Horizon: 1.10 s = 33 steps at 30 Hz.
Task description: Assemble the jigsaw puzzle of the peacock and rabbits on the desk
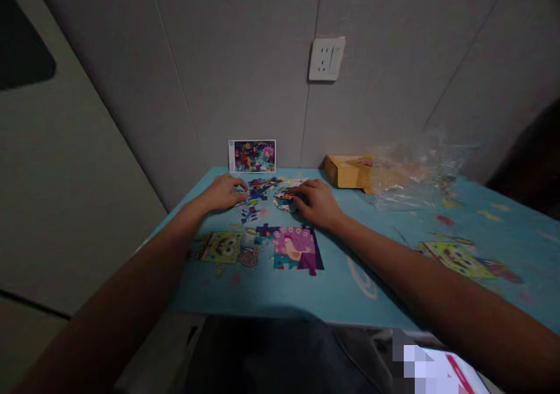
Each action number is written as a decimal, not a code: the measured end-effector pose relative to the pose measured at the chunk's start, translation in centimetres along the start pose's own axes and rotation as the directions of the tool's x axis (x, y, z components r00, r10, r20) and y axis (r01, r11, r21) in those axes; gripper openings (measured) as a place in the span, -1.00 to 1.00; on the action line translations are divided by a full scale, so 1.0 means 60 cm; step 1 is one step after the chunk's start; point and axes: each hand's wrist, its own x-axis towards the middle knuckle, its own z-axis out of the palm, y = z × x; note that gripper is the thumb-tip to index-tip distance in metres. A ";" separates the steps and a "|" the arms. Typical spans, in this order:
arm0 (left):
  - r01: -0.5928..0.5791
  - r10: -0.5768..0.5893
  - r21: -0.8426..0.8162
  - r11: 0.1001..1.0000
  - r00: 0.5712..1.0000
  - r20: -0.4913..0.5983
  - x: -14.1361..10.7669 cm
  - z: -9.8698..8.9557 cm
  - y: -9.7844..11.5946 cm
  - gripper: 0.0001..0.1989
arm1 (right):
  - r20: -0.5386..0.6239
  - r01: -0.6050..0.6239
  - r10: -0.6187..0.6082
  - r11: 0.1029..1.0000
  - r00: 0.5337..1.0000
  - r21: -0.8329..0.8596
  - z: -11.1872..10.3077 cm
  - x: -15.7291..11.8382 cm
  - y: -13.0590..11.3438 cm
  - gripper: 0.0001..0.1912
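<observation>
Left hand resting half-curled beside loose puzzle pieces lying between hands; right hand half-curling over some; cannot tell if either is gripping. Joined peacock section lying on right hand's near side.

L hand is on the left of some loose puzzle pcs on the blue tbl; R hand is on the right, fingers bent over a few pcs, grip unclear. Nearer the person, 1 joined puzzle chunk w/ pink bird. Pic card upright by wall. Right: yellow box, partly behind clear plastic bag. 1 socket above.
</observation>
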 end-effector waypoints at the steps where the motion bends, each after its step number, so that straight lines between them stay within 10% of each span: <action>1: -0.031 0.031 0.001 1.000 1.000 -0.003 -0.002 0.000 0.003 -0.63 | 0.002 0.003 -0.003 1.000 1.000 0.001 0.000 0.000 0.001 -0.66; 21: -0.136 0.161 -0.149 0.979 0.972 0.171 -0.010 0.011 0.010 -0.67 | -0.043 0.011 -0.010 1.000 0.999 0.023 0.010 0.002 0.013 -0.68; 28: -0.121 0.135 -0.172 0.978 0.988 0.072 -0.001 0.029 0.007 -0.68 | -0.057 -0.027 0.029 0.999 0.998 0.045 0.006 0.000 0.016 -0.70; 33: 0.067 -0.090 -0.146 0.987 0.984 -0.156 0.018 0.053 0.020 -0.48 | -0.071 -0.053 0.056 0.998 0.996 0.043 0.007 0.001 0.017 -0.71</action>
